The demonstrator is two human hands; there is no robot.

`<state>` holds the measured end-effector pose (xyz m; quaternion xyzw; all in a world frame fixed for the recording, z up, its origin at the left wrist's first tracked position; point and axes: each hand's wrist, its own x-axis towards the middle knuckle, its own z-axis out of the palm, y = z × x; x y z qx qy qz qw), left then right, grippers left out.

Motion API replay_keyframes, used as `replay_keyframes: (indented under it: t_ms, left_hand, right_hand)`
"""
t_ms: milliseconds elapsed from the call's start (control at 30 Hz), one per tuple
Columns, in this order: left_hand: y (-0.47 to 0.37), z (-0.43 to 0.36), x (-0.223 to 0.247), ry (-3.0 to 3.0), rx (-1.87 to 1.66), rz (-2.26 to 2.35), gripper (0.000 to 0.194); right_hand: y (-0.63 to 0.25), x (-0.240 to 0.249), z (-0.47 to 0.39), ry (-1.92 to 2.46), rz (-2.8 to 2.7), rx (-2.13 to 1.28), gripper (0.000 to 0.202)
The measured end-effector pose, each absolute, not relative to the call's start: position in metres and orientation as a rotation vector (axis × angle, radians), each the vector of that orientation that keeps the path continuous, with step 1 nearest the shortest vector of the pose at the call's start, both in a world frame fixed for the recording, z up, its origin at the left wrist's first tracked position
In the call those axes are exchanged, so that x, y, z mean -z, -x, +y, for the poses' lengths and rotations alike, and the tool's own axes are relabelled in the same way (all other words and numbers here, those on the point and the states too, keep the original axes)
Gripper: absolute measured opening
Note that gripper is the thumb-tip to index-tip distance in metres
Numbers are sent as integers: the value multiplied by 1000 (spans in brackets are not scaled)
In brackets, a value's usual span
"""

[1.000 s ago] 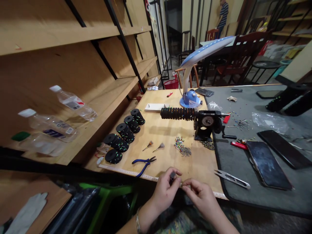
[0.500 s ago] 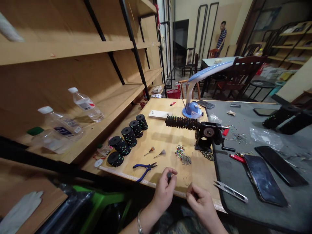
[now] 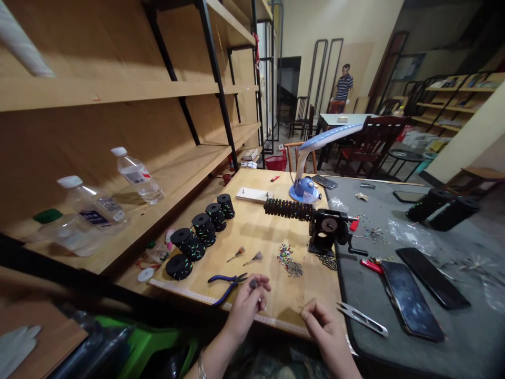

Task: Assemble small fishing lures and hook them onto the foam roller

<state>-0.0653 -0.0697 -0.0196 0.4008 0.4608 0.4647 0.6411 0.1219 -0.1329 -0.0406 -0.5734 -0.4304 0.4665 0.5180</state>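
Note:
My left hand point(image 3: 248, 308) is curled over the table's front edge, with a small dark piece point(image 3: 253, 283) between its fingers. To its right, my right hand point(image 3: 321, 321) has thumb and forefinger pinched together; a thin sliver seems to stick out, too small to name. Blue-handled pliers point(image 3: 226, 287) lie just left of my left hand. Beyond the hands are a pile of coloured beads and metal bits point(image 3: 290, 260) and two small feathered pieces point(image 3: 253, 257). A black crank device point(image 3: 324, 231) holds a rod of stacked black discs point(image 3: 288, 209).
Black spools point(image 3: 205, 229) line the table's left side. A blue lamp point(image 3: 303, 188) stands behind the device. On the grey mat point(image 3: 366, 284) lie thread snips point(image 3: 363, 318), phones point(image 3: 412, 300) and plastic bags. Bottles point(image 3: 140, 176) stand on the left shelf. A person point(image 3: 344, 87) stands far back.
My left hand's fingers have loosened a little and the hands are further apart. The camera view has tilted up and shifted. The person in the back has turned.

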Motion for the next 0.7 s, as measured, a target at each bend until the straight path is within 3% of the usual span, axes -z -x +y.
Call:
replay_keyframes:
  t_ms: [167, 300, 433, 700]
  left_hand:
    - [58, -85, 17, -960, -866, 906, 33]
    - [45, -86, 10, -974, -767, 877, 42]
    - [34, -79, 4, -1005, -792, 943, 41]
    - [38, -72, 5, -1189, -881, 997, 40]
  right_hand:
    - [-122, 41, -129, 1337, -955, -1320, 48]
    - [-121, 45, -130, 1373, -1035, -1218, 47]
    - [-120, 38, -134, 1427, -1171, -1132, 42]
    - [-129, 23, -131, 1400, -1206, -1296, 45]
